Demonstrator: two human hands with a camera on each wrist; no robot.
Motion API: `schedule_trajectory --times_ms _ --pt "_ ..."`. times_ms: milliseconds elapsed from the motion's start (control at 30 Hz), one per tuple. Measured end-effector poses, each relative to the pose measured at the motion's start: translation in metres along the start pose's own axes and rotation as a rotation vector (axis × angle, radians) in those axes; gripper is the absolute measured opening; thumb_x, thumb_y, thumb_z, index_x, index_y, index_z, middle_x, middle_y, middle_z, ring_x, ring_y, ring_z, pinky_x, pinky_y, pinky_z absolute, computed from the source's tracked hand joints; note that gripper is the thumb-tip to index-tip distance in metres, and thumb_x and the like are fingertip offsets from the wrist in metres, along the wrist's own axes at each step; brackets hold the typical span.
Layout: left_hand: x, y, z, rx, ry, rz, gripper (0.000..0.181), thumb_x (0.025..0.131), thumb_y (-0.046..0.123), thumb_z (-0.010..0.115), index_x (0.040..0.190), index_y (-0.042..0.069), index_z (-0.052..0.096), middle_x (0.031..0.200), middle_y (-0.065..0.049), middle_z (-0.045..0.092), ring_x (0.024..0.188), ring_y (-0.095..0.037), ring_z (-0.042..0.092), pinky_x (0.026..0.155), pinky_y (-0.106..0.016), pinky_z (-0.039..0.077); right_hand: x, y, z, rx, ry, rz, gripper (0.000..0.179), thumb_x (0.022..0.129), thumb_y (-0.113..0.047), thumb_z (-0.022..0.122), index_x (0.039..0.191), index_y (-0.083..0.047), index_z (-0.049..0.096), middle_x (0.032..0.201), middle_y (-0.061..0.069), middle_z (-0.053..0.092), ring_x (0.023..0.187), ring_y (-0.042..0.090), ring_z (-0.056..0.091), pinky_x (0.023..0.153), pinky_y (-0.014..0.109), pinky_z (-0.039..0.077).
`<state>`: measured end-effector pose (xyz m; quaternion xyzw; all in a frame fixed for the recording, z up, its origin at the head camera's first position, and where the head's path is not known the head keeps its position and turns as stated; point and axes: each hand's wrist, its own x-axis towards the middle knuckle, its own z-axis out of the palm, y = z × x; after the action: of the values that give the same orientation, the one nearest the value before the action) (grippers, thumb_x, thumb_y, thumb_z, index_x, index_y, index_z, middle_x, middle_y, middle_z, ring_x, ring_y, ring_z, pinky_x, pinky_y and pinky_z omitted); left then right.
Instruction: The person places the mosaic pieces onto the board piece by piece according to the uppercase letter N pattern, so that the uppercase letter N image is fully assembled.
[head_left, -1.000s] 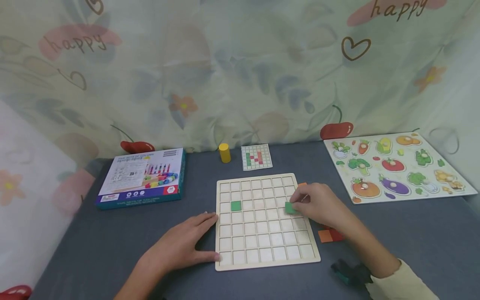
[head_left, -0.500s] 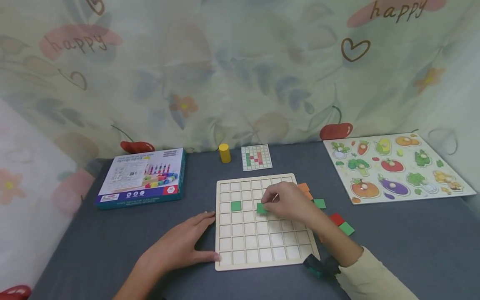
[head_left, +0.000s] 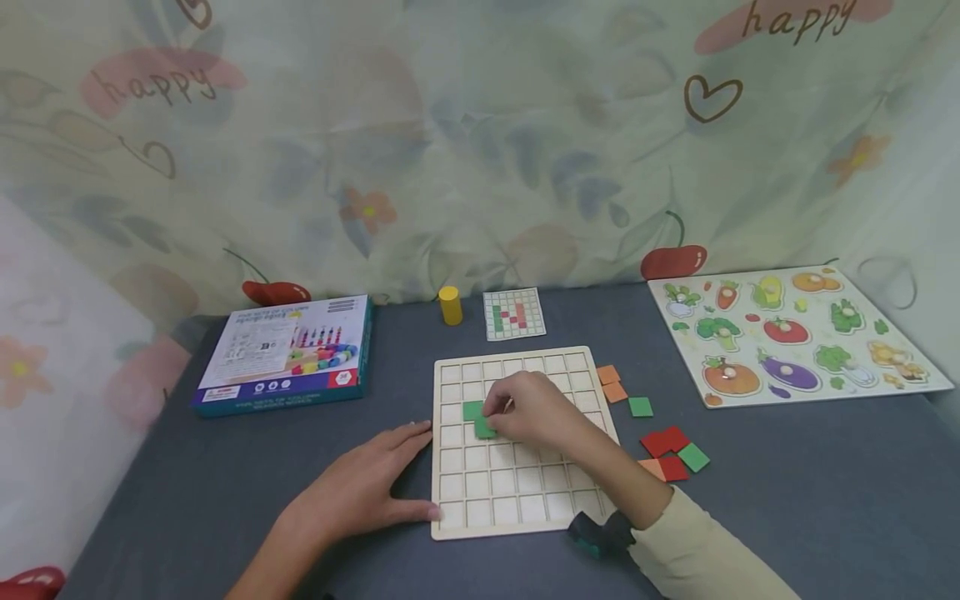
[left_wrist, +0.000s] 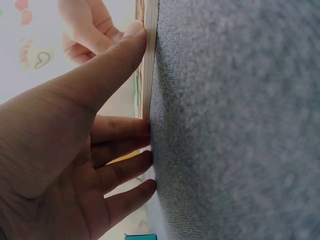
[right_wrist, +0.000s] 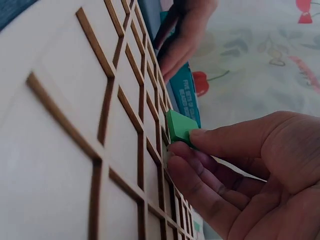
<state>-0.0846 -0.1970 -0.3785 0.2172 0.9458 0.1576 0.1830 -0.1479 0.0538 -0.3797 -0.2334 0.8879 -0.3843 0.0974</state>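
The right hand is holding a green tile over the left part of the grid board. Its grip is pinching the tile between thumb and fingers. The tile is sitting just beside a second green tile, which is lying in the second column from the left, third row from the far edge. Whether the held tile is touching the grid cannot be determined.

The left hand is spreading its grip along the board's left side; the thumb is resting on the edge close to the near left corner, and fingertips are meeting the edge farther back.

The board is lying flat on the bench. To its right, two orange tiles, a loose green tile, and a cluster of red tiles, one green tile and one light orange tile are lying.

Behind the board, a patterned card is lying beside an upright yellow cylinder. A box is lying at left; a vegetable puzzle is lying at right.
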Motion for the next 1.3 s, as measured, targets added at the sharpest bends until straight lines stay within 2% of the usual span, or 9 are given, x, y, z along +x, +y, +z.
schedule_trajectory --times_ms 400,600,733,867,967,1100,1300 --pt "0.000 0.000 0.002 -0.001 0.016 0.002 0.099 0.077 0.074 0.068 0.152 0.012 0.046 0.154 -0.008 0.042 0.139 -0.031 0.041 0.106 -0.055 0.040 0.005 -0.010 0.013 -0.094 -0.011 -0.044 0.014 0.086 -0.004 0.076 0.078 -0.014 0.072 0.072 -0.009 0.061 0.070 0.011 0.055 0.067 0.031 0.049" --pt "0.001 0.000 0.002 -0.007 0.006 -0.001 0.099 0.078 0.074 0.068 0.152 0.012 0.046 0.155 -0.007 0.042 0.139 -0.031 0.041 0.106 -0.055 0.040 -0.001 -0.011 0.016 -0.187 -0.042 -0.080 0.005 0.088 -0.005 0.075 0.090 -0.009 0.076 0.082 -0.005 0.061 0.075 0.011 0.055 0.070 0.031 0.049" --pt "0.001 0.000 0.002 -0.009 0.003 -0.009 0.100 0.077 0.075 0.068 0.152 0.013 0.046 0.155 -0.007 0.041 0.139 -0.031 0.041 0.107 -0.056 0.039 -0.007 -0.013 0.017 -0.285 -0.047 -0.154 0.010 0.088 -0.004 0.074 0.097 -0.005 0.078 0.086 -0.001 0.059 0.073 0.011 0.053 0.067 0.028 0.048" --pt "0.001 0.000 0.002 -0.013 0.001 -0.009 0.100 0.077 0.075 0.067 0.152 0.013 0.045 0.155 -0.006 0.041 0.140 -0.031 0.040 0.107 -0.056 0.038 -0.014 -0.014 0.019 -0.423 -0.015 -0.266 0.010 0.088 -0.001 0.073 0.094 -0.007 0.079 0.083 0.000 0.058 0.071 0.012 0.054 0.064 0.026 0.048" --pt "0.001 0.000 0.002 -0.017 0.001 -0.004 0.099 0.078 0.075 0.067 0.152 0.013 0.045 0.155 -0.006 0.040 0.140 -0.031 0.039 0.107 -0.056 0.038 -0.019 -0.014 0.019 -0.470 0.012 -0.304 0.013 0.088 0.000 0.072 0.091 -0.010 0.080 0.082 -0.001 0.058 0.071 0.012 0.053 0.064 0.025 0.049" --pt "0.001 0.000 0.003 -0.016 -0.002 -0.011 0.100 0.077 0.076 0.066 0.153 0.014 0.044 0.156 -0.005 0.040 0.141 -0.031 0.039 0.107 -0.055 0.038 -0.029 -0.008 0.008 -0.426 0.036 -0.276 0.014 0.087 0.000 0.072 0.092 -0.010 0.080 0.082 -0.002 0.059 0.074 0.013 0.056 0.066 0.027 0.050" --pt "0.002 -0.001 0.002 -0.006 -0.017 -0.024 0.102 0.076 0.077 0.066 0.153 0.015 0.044 0.157 -0.005 0.039 0.141 -0.030 0.038 0.108 -0.056 0.037 -0.051 0.015 -0.027 -0.356 0.100 -0.182 0.014 0.084 0.002 0.075 0.091 -0.009 0.080 0.082 -0.004 0.064 0.075 0.010 0.061 0.066 0.028 0.051"
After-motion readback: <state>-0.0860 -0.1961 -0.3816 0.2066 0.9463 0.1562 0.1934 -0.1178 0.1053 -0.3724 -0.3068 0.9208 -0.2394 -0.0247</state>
